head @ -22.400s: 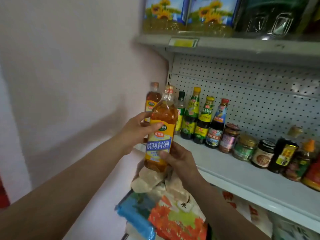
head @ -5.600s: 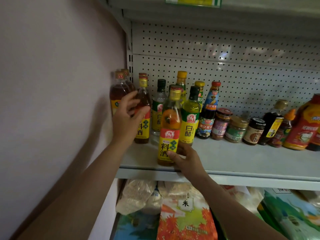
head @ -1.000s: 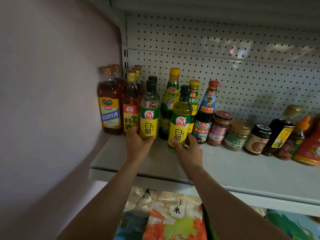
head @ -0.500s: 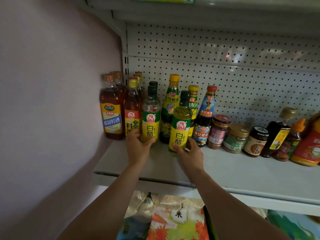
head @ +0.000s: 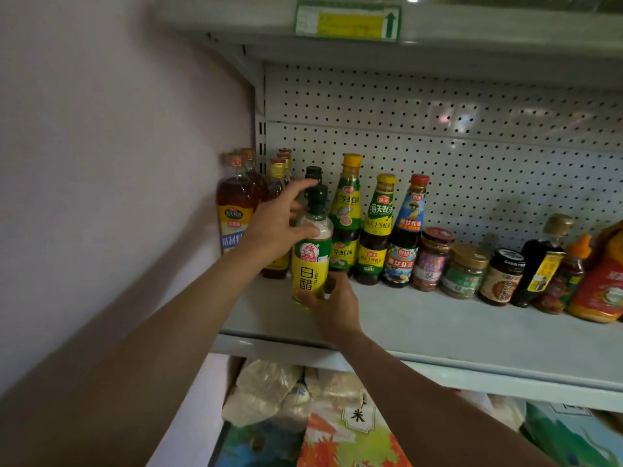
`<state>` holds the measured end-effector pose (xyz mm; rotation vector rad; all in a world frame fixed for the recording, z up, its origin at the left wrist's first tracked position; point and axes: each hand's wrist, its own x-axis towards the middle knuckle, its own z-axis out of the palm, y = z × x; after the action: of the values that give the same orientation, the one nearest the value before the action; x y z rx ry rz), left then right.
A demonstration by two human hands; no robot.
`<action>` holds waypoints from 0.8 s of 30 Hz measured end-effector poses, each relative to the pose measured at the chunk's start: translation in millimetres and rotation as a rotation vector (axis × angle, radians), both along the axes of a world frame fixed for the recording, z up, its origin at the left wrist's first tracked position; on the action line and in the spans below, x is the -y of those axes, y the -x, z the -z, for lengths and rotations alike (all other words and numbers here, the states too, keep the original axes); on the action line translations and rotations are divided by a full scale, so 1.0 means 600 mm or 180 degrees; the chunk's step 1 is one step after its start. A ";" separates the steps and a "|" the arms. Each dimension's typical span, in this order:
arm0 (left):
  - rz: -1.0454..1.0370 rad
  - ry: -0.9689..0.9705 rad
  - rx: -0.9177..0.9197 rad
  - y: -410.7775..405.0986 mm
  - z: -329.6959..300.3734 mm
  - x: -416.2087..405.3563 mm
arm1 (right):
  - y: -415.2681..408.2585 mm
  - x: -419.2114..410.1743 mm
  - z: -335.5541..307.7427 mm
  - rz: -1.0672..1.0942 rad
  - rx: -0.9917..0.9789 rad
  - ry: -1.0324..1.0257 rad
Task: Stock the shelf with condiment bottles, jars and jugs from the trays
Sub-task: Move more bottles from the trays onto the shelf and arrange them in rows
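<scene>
Yellow-labelled vinegar bottle (head: 310, 264) upright, cap up

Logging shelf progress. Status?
Right hand grips white vinegar bottle at base. Left hand on its shoulder. Second dark-capped bottle right behind.
</scene>
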<state>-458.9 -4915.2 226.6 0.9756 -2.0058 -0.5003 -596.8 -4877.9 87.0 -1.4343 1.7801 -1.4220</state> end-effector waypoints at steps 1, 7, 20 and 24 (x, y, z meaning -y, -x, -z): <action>-0.0012 0.0006 0.0099 -0.004 -0.002 0.002 | -0.002 0.001 0.000 -0.0049 0.0053 -0.0032; -0.0113 0.0131 0.0537 -0.010 -0.003 0.001 | 0.021 0.002 -0.001 -0.0388 0.0014 -0.0151; -0.0259 0.0123 0.0540 -0.009 -0.001 0.018 | 0.011 0.010 -0.004 -0.0278 -0.0029 -0.0095; -0.0306 0.0115 0.0554 -0.008 -0.002 0.024 | 0.007 0.015 -0.006 -0.0344 -0.0014 -0.0152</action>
<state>-454.2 -4929.5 227.7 1.1199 -2.1018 -0.3354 -601.1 -4887.0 90.6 -1.4864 1.7004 -1.3143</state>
